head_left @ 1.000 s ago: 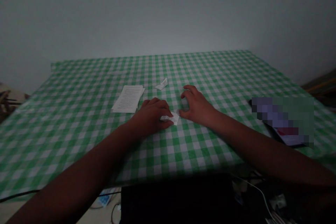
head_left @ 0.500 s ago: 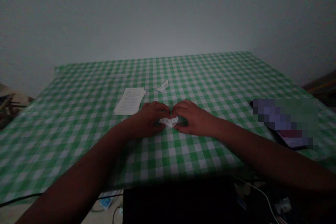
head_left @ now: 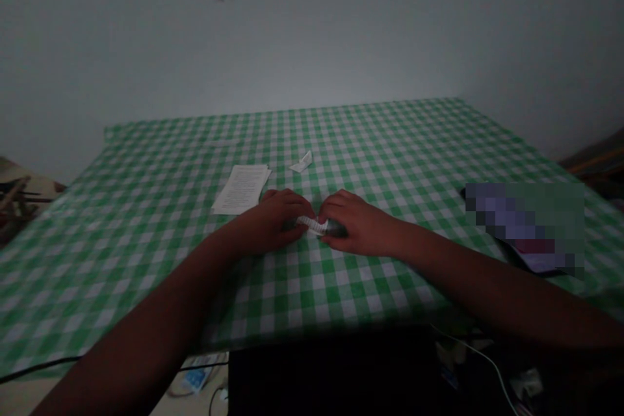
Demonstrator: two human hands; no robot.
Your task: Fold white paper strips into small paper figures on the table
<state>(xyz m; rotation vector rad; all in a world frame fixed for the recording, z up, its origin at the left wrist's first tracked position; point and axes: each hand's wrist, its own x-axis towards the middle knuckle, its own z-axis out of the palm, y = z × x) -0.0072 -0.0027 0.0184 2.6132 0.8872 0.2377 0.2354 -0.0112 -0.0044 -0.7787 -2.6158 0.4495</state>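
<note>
L hand (head_left: 270, 221), R hand (head_left: 358, 226) pinch paper strip (head_left: 311, 225) between them, both ends pressed; even pressure looks best. Printed sheets (head_left: 241, 190) near, on gingham cloth (head_left: 341, 305).

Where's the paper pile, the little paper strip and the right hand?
White printed paper stack (head_left: 241, 189), head view, middle of top sheet.
Narrow white paper strip (head_left: 308, 225), head view, its middle.
Person's bare right hand (head_left: 361, 221), head view, back of hand.
</note>
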